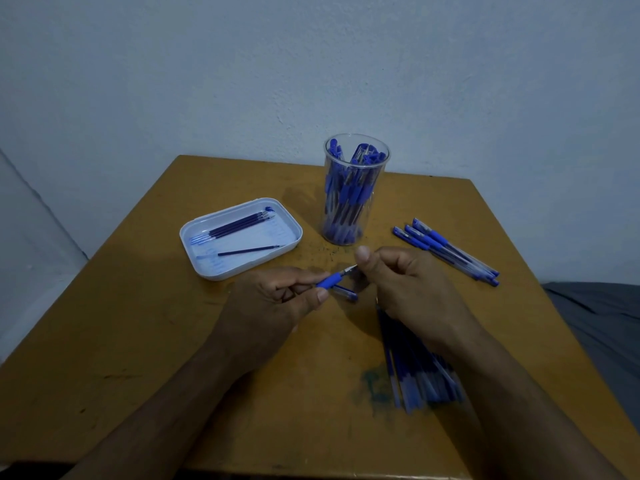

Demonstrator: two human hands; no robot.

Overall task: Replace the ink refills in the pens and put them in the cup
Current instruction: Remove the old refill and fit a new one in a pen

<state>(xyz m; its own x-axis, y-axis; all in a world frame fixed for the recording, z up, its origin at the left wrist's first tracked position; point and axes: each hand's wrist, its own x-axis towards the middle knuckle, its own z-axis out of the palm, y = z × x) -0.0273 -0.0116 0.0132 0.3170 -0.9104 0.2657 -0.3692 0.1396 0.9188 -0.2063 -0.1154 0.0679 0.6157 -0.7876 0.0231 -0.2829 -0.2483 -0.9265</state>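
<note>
Blue pen (331,280) gripped in my left hand (277,299), right hand (398,282) pinching its tip; I'd twist gently, keeping the barrel level over the bench (173,358).

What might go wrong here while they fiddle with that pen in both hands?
The pen is held by its blue grip in the left hand, while the right hand pinches its small metal tip, which might slip and roll off the table. A loose cap lies just under the hands and may get knocked away. The right forearm crosses a pile of refills near the edge and might sweep some off.
</note>
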